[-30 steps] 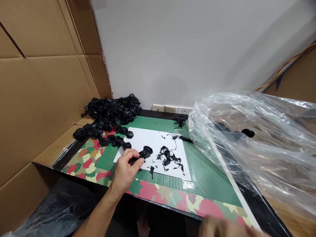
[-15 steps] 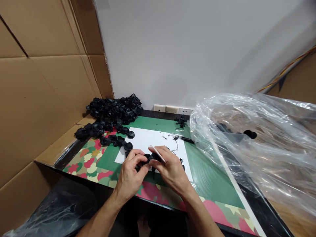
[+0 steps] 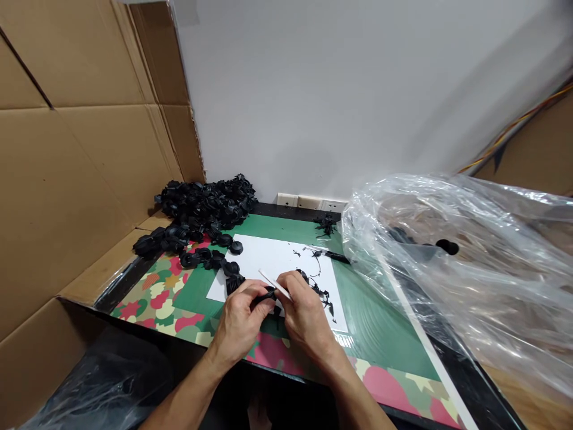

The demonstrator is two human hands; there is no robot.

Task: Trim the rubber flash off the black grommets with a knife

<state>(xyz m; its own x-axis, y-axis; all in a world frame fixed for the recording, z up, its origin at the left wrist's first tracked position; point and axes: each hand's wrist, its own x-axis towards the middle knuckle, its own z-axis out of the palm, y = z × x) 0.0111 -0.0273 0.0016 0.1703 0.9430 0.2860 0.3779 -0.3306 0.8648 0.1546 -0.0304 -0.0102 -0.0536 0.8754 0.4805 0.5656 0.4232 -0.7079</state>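
Over the white paper sheet [image 3: 264, 254], my left hand [image 3: 239, 316] is closed on a black ribbed rubber part [image 3: 264, 297], pinched between thumb and fingers. My right hand [image 3: 308, 310] grips a slim white stick-like tool [image 3: 268, 279], its far end pointing up and left. The tool crosses close to the rubber part; my fingers hide whether they touch. A string of joined black round parts [image 3: 231, 269] lies just left of my left hand. Black scraps [image 3: 323, 294] are scattered on the paper beyond my right hand.
A heap of black rubber parts [image 3: 206, 206] sits at the back left beside cardboard [image 3: 89, 167]. A black-handled tool [image 3: 335, 257] lies at the paper's right edge, with a scrap pile [image 3: 326, 224] behind. Clear plastic bagging [image 3: 425, 239] covers the right side. Sockets [image 3: 308, 203] line the wall.
My right hand has turned and moved slightly left and down. The white tool now points further left, nearer the black part. My left hand keeps its pinch.
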